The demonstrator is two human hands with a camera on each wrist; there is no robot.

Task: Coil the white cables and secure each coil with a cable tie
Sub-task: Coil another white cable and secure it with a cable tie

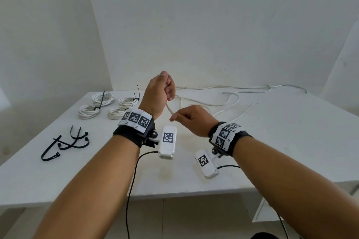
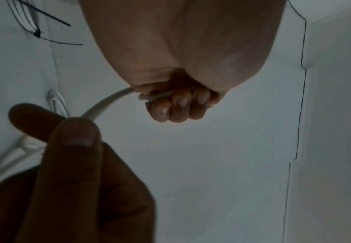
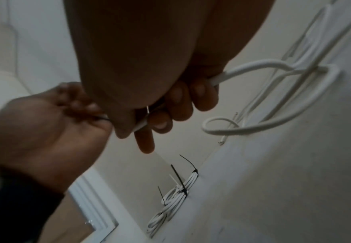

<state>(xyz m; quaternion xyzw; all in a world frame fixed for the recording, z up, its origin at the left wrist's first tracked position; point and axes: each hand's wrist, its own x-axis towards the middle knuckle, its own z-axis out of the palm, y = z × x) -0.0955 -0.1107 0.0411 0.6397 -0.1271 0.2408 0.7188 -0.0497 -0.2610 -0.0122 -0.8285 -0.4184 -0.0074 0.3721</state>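
A loose white cable (image 1: 169, 109) runs between my two hands above the white table (image 1: 291, 141). My raised left hand (image 1: 168, 89) grips one stretch of it with fingers curled round the cable (image 2: 106, 105). Lower and to the right, my right hand (image 1: 175, 117) pinches the same cable between thumb and forefinger. In the right wrist view the cable (image 3: 253, 65) leaves my right hand (image 3: 162, 118) and loops over the table. The rest of the loose cable (image 1: 229, 101) trails over the back right of the table.
Several coiled white cables (image 1: 103, 99) with black ties lie at the back left of the table, also seen as tied coils (image 3: 176, 194). Loose black cable ties (image 1: 66, 141) lie at the left front. White walls stand behind the table.
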